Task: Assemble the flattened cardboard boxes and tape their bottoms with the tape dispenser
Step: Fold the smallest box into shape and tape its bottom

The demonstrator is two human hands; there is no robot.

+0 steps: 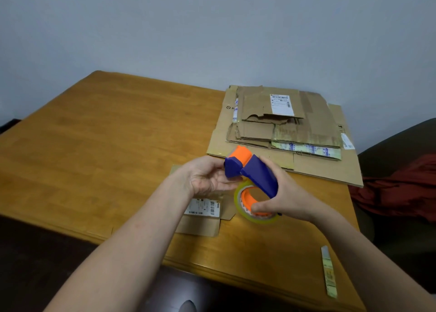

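A blue and orange tape dispenser point(254, 172) with a roll of clear tape point(254, 207) is held above the wooden table point(94, 146). My right hand point(285, 198) grips its blue handle, thumb at the roll. My left hand point(207, 177) cups the dispenser's head from the left, fingers under it. A small flattened cardboard box point(203, 215) with a shipping label lies on the table under my hands. A stack of larger flattened cardboard boxes point(283, 127) lies at the far right of the table.
A strip of used tape point(329, 271) lies near the table's front right edge. A dark chair with a red cloth point(401, 193) stands to the right of the table. A grey wall rises behind.
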